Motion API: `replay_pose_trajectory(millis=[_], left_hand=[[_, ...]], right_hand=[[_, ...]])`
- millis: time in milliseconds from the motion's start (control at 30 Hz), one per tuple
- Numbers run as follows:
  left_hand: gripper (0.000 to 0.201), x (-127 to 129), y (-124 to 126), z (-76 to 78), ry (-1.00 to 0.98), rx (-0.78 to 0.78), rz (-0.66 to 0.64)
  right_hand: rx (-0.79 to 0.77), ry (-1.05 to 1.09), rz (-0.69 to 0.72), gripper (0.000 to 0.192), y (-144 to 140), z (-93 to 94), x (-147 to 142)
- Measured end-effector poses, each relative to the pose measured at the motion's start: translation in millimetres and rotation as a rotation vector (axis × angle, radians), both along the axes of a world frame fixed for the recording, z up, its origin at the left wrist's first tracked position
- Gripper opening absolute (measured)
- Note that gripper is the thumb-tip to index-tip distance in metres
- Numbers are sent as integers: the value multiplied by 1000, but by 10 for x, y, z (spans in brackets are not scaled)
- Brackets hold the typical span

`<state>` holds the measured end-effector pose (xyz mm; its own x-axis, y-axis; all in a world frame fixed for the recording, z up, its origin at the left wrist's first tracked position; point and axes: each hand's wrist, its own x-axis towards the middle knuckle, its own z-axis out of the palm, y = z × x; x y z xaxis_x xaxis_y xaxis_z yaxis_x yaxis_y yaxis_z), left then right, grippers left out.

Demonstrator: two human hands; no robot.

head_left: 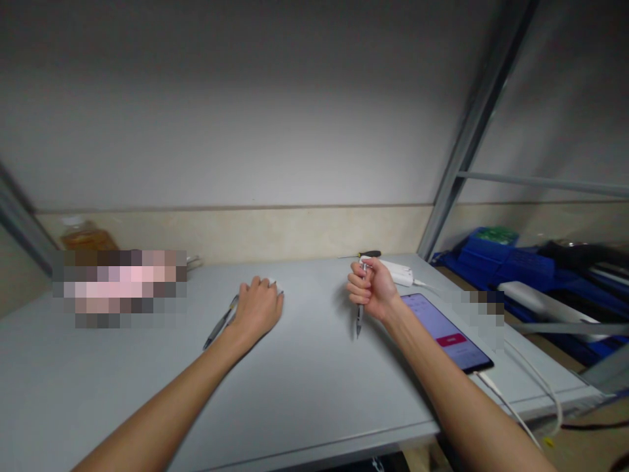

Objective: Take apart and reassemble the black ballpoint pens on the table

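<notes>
The right hand (371, 288) is closed in a fist around a slim pen-like tool (359, 321), fingers clamped together on its upper shaft, so that the tool stands nearly upright with its tip touching or just above the grey table (304, 393), a little left of the phone (447, 331). The left hand (258, 308) lies palm down on the table well to the left of the phone, fingers loosely together and flat; whether it presses on something small beneath them cannot be told. Just beside its wrist, on the far side from the phone, a second pen-shaped tool (220, 324) lies flat and untouched. As a judgement, the work looks barely begun: one tool is picked up and poised, the other is not yet lifted, and no marking or workpiece shows under the tip. The phone rests face up with its screen lit, a white cable (511, 406) running from its near end off the table edge. Behind the phone sits a white adapter (400, 272), with a black-handled screwdriver (366, 254) by the wall. The forearm of the right hand lies close along the phone's edge, so the phone and cable crowd that side; blue bins (491, 255) stand beyond the metal frame post (462, 151)
</notes>
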<state>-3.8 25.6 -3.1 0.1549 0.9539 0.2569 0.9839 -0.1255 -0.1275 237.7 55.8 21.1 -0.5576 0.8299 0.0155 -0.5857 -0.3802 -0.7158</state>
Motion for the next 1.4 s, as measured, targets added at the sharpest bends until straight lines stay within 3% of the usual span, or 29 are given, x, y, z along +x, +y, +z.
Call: replay_pose_trajectory(millis=[133,200,267,300,367,467,633,833,1400], left_hand=[[40,4,-21,34,2,-12,-23],[39,5,-34,43,2,-15,-34],[38,6,-44,44,4,-15,-35],[37,7,-47,41,7,-13,-33],[36,11,-47,34,14,-10,-29],[35,19,-37,27,12,-19,-25],[35,22,-27,28,-17,-42,2],[34,12,-47,39,-30,-9,-35],[34,-4,-23,19,-34,-1,-46]], right_hand=[[47,-144,-90,35,10,17,-5],[94,-336,-220,32,14,11,-40],[195,-654,-442,22,14,-21,-89],[293,-877,-591,17,10,-45,-115],[574,-1311,-730,20,-6,-98,-157],[723,-1757,-660,23,-47,-156,-188],[631,-2116,-476,29,-110,-134,-175],[628,-2277,-336,35,-145,-62,-110],[539,-2238,-333,29,-94,10,57]])
